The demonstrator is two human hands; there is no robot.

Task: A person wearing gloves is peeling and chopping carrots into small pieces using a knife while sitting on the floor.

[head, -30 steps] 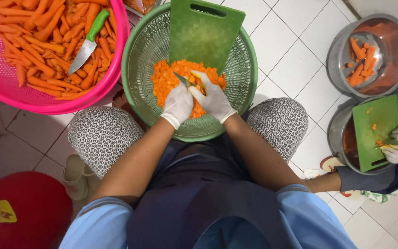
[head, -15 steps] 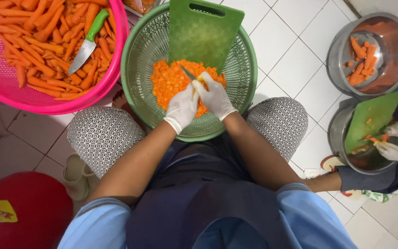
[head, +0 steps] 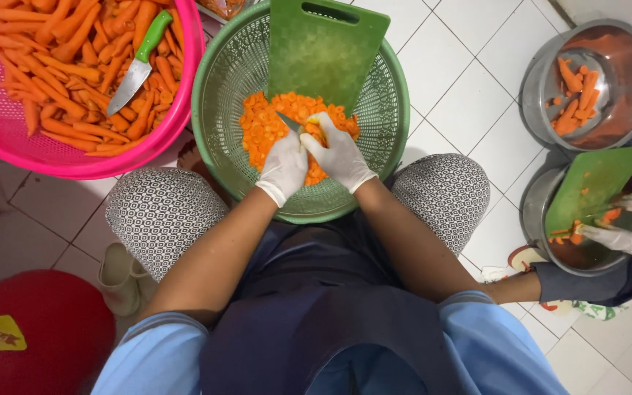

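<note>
Two white-gloved hands, left hand (head: 284, 167) and right hand (head: 339, 152), are closed together on a carrot piece (head: 314, 132) over the green basket (head: 217, 117), which holds sliced carrot and one green cutting board (head: 323, 47). One pink basket (head: 9, 150) touches its rim. White floor tiles (head: 469, 66) lie between the vessels.

White gloves on left hand (head: 284, 164) and right hand (head: 339, 155); pale blue short sleeves, dark apron, black-and-white patterned trousers.

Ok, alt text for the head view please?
Two white-gloved hands, left hand and right hand, meet over chopped carrot in a green basket; a green cutting board leans inside. Pink basket alongside holds whole carrots.
</note>
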